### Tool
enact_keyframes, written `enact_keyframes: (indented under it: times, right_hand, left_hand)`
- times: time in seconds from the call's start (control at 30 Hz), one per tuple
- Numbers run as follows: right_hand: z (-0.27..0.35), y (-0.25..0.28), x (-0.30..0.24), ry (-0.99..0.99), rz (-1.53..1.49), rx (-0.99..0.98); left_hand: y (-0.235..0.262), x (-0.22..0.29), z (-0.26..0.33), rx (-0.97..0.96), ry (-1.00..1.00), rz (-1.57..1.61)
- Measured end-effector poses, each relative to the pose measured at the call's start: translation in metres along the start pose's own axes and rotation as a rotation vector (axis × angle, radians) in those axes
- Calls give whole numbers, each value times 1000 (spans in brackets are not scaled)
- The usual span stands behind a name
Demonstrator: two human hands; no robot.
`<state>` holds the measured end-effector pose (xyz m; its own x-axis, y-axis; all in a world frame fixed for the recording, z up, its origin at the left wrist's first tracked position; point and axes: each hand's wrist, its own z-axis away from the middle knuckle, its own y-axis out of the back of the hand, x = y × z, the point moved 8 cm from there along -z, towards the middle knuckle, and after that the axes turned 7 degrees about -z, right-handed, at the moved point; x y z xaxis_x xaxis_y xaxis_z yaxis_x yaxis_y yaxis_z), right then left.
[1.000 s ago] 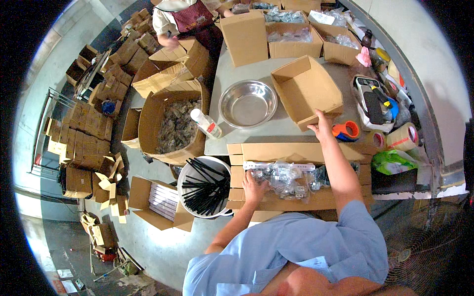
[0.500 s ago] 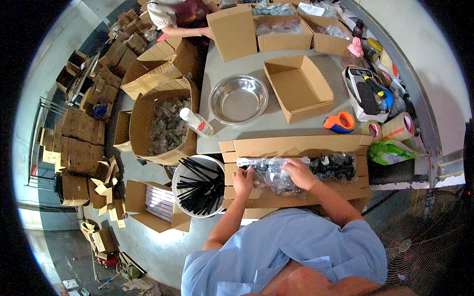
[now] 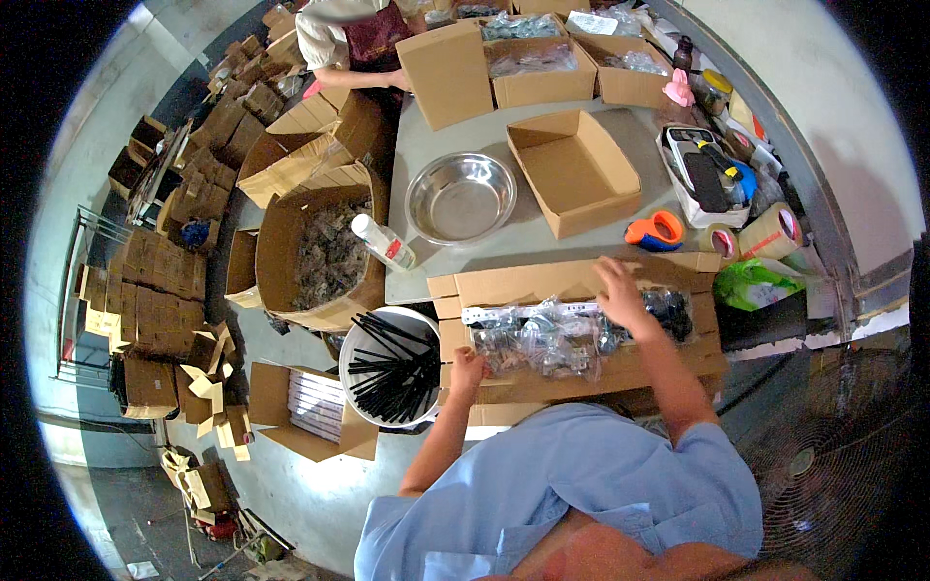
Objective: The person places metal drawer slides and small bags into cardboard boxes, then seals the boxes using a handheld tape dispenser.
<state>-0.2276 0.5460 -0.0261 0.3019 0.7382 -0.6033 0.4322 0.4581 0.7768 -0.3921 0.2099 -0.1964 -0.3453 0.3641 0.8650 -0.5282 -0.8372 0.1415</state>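
Bags of clear plastic look crumpled and shiny.

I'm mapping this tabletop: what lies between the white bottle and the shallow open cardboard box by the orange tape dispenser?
In the head view, a round, shiny metal basin lies between the white bottle and the shallow cardboard box.

The left hand is curled just below the center of the frame, while the right hand, fingers loosely bent and parted, extends right of center, both bare forearms angling upward from below
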Motion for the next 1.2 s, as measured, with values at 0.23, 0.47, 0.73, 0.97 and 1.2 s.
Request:
enact_keyframes:
  times: [0.23, 0.47, 0.73, 0.97, 1.2]
  right_hand:
    - [-7, 6, 18, -72, 111, 25]
    - [-2, 5, 16, -103, 89, -32]
    - [0, 4, 17, -120, 91, -13]
    - [8, 8, 19, -84, 170, 14]
    - [21, 29, 0, -59, 202, -97]
  left_hand:
    - [-20, 31, 37, -237, -336, -747]
    - [-60, 92, 73, -432, -246, 59]
    - [-75, 156, 44, -274, -673, -638]
    - [-85, 147, 114, -340, -959, -1310]
    - [-93, 160, 89, -313, -1051, -1352]
